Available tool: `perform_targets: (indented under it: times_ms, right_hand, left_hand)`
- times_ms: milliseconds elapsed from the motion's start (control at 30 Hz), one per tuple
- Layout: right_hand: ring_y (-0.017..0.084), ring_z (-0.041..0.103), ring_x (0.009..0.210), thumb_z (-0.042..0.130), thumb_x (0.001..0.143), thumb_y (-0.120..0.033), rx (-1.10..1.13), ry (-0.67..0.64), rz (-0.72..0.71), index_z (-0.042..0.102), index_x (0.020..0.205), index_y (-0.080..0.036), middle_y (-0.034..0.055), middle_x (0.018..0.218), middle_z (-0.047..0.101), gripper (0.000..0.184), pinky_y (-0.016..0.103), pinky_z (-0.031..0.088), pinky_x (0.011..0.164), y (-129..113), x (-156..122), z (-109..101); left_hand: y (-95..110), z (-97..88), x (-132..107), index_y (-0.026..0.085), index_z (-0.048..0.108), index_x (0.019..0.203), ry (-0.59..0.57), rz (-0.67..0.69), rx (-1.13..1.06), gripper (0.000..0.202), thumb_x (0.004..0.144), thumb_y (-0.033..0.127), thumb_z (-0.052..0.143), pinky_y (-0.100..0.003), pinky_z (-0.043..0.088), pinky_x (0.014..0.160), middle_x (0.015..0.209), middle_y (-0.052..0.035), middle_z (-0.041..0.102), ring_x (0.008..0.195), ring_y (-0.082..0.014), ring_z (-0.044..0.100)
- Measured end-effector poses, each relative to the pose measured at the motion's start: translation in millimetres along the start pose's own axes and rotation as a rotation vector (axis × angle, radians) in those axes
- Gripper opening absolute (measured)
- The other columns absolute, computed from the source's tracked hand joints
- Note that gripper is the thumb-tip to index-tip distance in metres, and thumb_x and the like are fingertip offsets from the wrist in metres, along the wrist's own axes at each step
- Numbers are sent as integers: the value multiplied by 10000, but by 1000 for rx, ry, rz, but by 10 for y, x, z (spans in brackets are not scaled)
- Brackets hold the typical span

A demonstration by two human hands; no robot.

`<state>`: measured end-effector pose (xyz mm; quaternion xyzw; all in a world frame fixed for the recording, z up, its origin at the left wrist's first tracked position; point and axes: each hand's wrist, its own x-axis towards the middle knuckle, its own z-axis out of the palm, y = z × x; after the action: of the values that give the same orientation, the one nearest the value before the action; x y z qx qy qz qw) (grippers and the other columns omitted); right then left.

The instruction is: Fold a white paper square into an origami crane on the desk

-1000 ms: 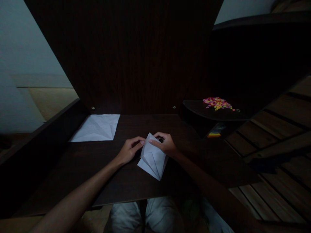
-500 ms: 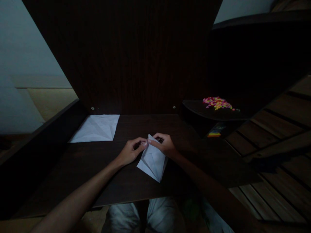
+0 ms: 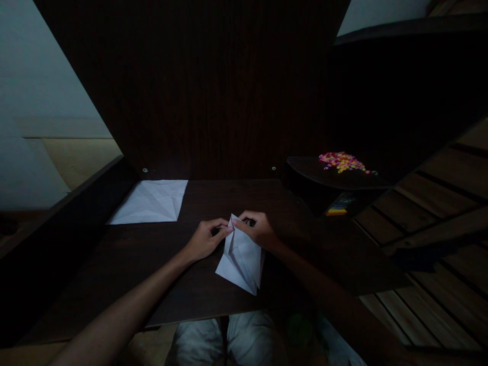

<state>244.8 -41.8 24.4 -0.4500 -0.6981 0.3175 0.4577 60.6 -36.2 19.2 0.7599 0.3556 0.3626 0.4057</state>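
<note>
Folded white paper [image 3: 244, 259]: layered, pointed top, flared lower corners, diagonal creases. Sits at near-middle of dark desk [image 3: 183, 290]; can't tell if touching. Left hand [image 3: 206, 240] and right hand [image 3: 261, 230] both pinching it near the tip. Right fingers partly hidden behind. Dim; inner folds unreadable.

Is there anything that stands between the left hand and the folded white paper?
Nothing visible is in the way: the left hand is at the upper left edge of the folded white paper, and the right hand holds its upper right side. The creased sheet and colourful pieces lie apart.
</note>
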Motion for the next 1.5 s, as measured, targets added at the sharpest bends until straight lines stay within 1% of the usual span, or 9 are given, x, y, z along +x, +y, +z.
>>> perform_targets:
  times_ms: [167, 400, 567, 900, 1000, 1133, 1233, 1333, 1500]
  right_hand:
    - [121, 523, 600, 613, 777, -328, 66, -38, 16, 677, 713, -165, 11, 679, 633, 186, 241, 387, 556, -47, 5, -36]
    - [114, 517, 622, 700, 691, -317, 109, -93, 61, 680, 751, -157, 12, 713, 625, 172, 227, 388, 555, -18, 10, -42]
    - [126, 551, 638, 673, 717, -311, 173, -94, 68, 682, 742, -152, 24, 723, 643, 161, 235, 402, 566, -1, 21, -35]
    - [147, 582, 674, 642, 745, -323, 233, -95, 92, 677, 734, -160, 22, 721, 667, 168, 260, 424, 627, 7, 28, -16]
    - [145, 563, 659, 634, 747, -369, 294, -64, 129, 677, 713, -161, 14, 688, 647, 216, 258, 412, 621, 6, 48, -26]
    - [139, 546, 628, 560, 776, -490, 503, -74, 292, 687, 698, -153, 33, 671, 637, 368, 261, 403, 610, 50, 84, -43]
    - [152, 571, 668, 571, 751, -508, 632, -88, 363, 689, 697, -152, 50, 692, 648, 379, 270, 418, 659, 89, 92, -43]
    - [165, 578, 716, 604, 732, -468, 642, -127, 355, 685, 718, -165, 47, 737, 653, 314, 273, 418, 675, 85, 81, -40]
    - [146, 550, 678, 666, 711, -400, 512, -159, 304, 679, 778, -176, 8, 730, 632, 234, 256, 398, 625, 19, 50, -25]
  left_hand:
    - [5, -6, 0, 139, 684, 824, 8, -11, 47, 249, 846, 358, 568, -242, 464, 674, 760, -29, 699, 701, -156, 620]
    - [-2, 4, -19, 128, 679, 728, -25, -28, 79, 293, 835, 379, 573, -214, 435, 614, 678, -12, 675, 633, -127, 585]
    - [-7, 2, -25, 131, 687, 754, -29, -19, 88, 282, 831, 378, 576, -218, 446, 638, 698, -18, 683, 648, -130, 590]
    - [0, 7, -29, 136, 683, 750, -35, 19, 109, 278, 834, 377, 573, -217, 446, 618, 682, -12, 675, 629, -128, 589]
    - [-2, -9, -19, 140, 679, 753, 7, 21, 122, 275, 838, 378, 571, -219, 446, 635, 693, -12, 672, 650, -132, 595]
    - [7, -34, -8, 148, 678, 782, 109, 19, 96, 271, 848, 381, 558, -229, 457, 653, 720, -14, 676, 670, -141, 601]
    - [6, -42, -11, 147, 678, 794, 193, 19, 78, 280, 851, 391, 552, -230, 461, 639, 728, -19, 675, 663, -142, 597]
    - [5, -46, -14, 152, 676, 780, 262, 26, 98, 274, 849, 388, 555, -224, 458, 615, 712, -13, 668, 649, -139, 588]
    - [26, -49, -13, 159, 680, 787, 314, 47, 142, 239, 843, 365, 572, -219, 459, 635, 727, -6, 675, 665, -138, 599]
